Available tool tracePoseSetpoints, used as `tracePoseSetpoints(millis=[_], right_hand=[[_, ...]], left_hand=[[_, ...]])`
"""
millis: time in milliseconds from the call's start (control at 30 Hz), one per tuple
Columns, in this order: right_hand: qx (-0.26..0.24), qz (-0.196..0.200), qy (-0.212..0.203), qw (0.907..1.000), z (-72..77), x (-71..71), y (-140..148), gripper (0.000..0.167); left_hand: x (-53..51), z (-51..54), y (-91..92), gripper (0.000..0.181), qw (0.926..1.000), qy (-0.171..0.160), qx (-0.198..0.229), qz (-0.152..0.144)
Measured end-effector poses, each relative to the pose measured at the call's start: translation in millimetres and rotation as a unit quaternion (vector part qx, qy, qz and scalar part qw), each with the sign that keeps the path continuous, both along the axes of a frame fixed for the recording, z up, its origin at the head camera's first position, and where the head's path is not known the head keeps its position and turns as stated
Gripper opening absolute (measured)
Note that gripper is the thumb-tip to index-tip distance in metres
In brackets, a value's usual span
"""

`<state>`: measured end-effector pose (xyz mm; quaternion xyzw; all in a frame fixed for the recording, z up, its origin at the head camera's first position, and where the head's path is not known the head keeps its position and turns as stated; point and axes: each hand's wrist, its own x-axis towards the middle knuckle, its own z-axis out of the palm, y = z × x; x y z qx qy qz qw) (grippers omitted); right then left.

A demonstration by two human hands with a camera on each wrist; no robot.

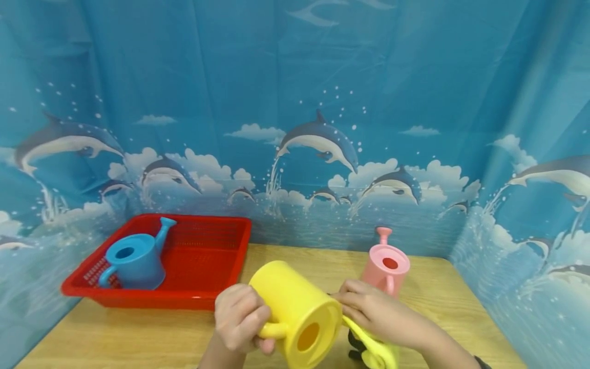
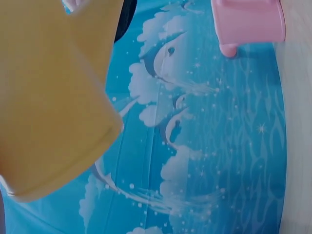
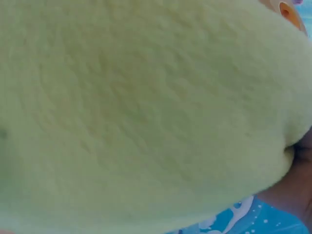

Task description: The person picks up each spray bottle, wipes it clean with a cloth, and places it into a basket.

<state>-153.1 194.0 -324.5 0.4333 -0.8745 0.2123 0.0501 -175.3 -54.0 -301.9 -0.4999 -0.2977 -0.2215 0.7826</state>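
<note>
As a left hand (image 1: pixel 240 319) grips the handle of a tilted yellow watering can (image 1: pixel 292 302) over a wooden table (image 1: pixel 138 335), the head view shows a right hand (image 1: pixel 375 310) holding a yellow-green cloth (image 1: pixel 380 354) beside it, a pink watering can (image 1: pixel 374 272) behind and a blue watering can (image 1: pixel 140 269) in a red basket (image 1: pixel 161 301). Left wrist: the yellow watering can close up, fingers unseen. Right wrist: the cloth dominates, finger position impossible to tell.

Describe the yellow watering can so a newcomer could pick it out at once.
Find the red basket on the wooden table, then the left hand showing just below its right corner. That hand grips the yellow watering can, tilted, with its opening showing. Unlike the blue can and the pink can, it is yellow.
</note>
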Motion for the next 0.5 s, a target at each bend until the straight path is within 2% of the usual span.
tracePoseSetpoints(millis=[100,200,333,400,500], right_hand=[[-0.021,-0.004,-0.031,0.9993,-3.0,-3.1,-1.5,0.026],[-0.063,0.004,-0.084,0.9945,-8.6,-7.8,-5.2,0.027],[-0.117,0.009,-0.161,0.9799,-13.2,-14.0,-10.3,0.029],[-0.129,-0.003,-0.198,0.9716,-12.4,-17.6,-13.1,0.030],[-0.126,-0.043,-0.245,0.9604,-8.1,-23.2,-18.4,0.033]], left_hand=[[2.8,-2.8,2.2,0.052,0.9997,-0.006,-0.019,0.014],[5.8,-5.3,5.2,0.051,0.9985,-0.011,-0.044,0.031],[9.8,-4.1,10.5,0.048,0.9962,-0.001,-0.078,0.039],[12.6,-3.0,13.1,0.046,0.9950,0.002,-0.090,0.044],[16.6,-2.9,16.1,0.044,0.9943,0.000,-0.091,0.055]])
